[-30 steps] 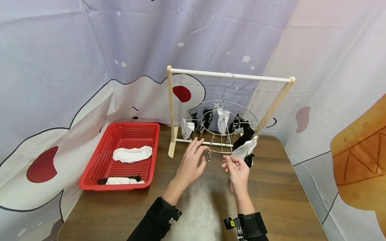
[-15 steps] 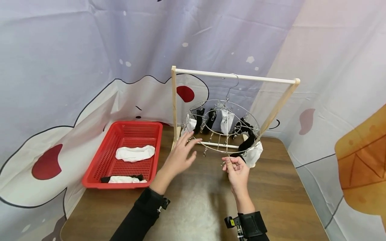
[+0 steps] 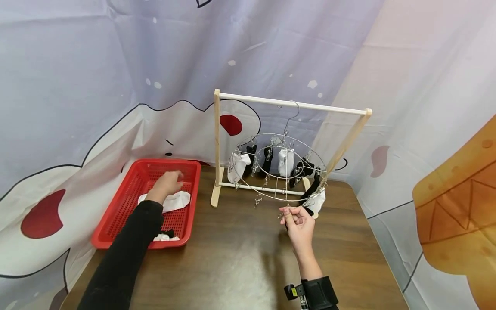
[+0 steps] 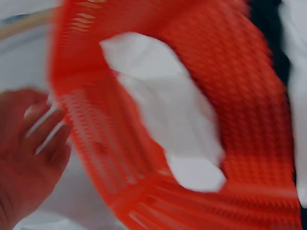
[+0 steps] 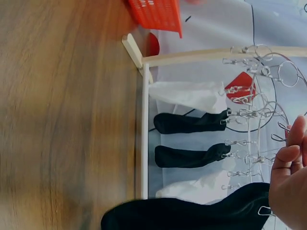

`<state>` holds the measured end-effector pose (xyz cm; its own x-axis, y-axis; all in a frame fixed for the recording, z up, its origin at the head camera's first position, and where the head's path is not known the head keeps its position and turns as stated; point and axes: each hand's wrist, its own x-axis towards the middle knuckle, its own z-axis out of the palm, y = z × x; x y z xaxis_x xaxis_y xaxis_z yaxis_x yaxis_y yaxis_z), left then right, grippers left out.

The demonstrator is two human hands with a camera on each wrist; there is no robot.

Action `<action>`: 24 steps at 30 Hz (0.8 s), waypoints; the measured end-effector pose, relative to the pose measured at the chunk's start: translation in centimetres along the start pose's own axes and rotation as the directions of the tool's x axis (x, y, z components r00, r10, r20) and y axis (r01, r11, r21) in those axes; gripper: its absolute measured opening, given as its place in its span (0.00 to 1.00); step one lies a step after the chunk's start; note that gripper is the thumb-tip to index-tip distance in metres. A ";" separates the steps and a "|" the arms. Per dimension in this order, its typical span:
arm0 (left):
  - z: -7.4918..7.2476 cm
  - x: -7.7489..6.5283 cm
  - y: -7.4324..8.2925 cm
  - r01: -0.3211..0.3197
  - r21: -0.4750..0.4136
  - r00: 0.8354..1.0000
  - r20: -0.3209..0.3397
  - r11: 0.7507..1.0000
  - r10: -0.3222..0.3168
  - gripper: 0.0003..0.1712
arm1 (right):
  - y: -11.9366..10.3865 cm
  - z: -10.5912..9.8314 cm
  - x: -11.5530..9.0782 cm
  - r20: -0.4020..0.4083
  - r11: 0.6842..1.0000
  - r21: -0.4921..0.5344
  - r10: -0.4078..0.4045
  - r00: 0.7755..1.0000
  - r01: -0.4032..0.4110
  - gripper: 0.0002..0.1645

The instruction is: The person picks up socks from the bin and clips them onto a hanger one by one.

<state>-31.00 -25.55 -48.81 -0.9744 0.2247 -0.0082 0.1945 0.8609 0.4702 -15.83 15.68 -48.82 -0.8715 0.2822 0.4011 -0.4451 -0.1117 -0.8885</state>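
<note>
My left hand is over the red basket, its fingers loosely bent and blurred. Beneath it in the head view lies a white sock; the left wrist view shows the hand apart from this sock, near the basket's wall. At the front of the round wire sock hanger, my right hand pinches a small wire clip. White and black socks hang from other clips, including a black sock close to the right hand in its wrist view.
A wooden rack with a white top bar carries the hanger on the brown table. A black-and-white bundle lies at the basket's near end. A patterned curtain closes off the back.
My left hand has moved away from the hanger, leftward, to over the basket. The right hand stays at the hanger's front edge, and the hanger with its socks has turned slightly.
</note>
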 end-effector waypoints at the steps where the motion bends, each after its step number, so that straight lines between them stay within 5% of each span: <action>1: 0.5 0.0 -0.7 -0.009 0.006 0.995 0.096 1.000 0.008 0.24 | 0.0 0.0 0.0 -0.004 1.000 -0.006 0.002 1.000 -0.002 0.11; 5: 2.5 -0.3 -1.4 -0.050 0.031 0.952 0.305 0.998 0.039 0.29 | 0.0 -0.1 -0.1 -0.011 0.999 -0.037 0.027 1.000 -0.027 0.11; 13: 3.0 -1.5 -1.2 -0.013 0.220 0.943 0.326 0.975 -0.061 0.16 | 0.3 0.3 -0.4 -0.002 0.999 -0.030 0.041 0.999 -0.041 0.12; 19: 2.1 -2.2 -1.1 -0.022 0.249 0.912 0.401 0.968 -0.083 0.12 | 0.2 0.2 -0.3 -0.004 0.999 -0.023 0.040 0.999 -0.040 0.11; 22: 1.7 -2.4 -1.2 -0.027 0.163 0.919 0.391 0.986 -0.040 0.06 | 0.3 0.2 -0.1 -0.007 0.999 -0.019 0.048 0.999 -0.048 0.12; 24: 1.6 -2.3 -1.5 -0.064 0.067 0.946 0.322 0.996 0.039 0.11 | 0.3 0.2 0.0 -0.002 0.999 -0.015 0.047 0.999 -0.047 0.13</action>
<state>-28.90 -26.66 -50.92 -0.8778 0.3929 -0.2739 0.2632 0.8735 0.4096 -16.03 15.47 -49.04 -0.8910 0.2789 0.3583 -0.4005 -0.1110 -0.9095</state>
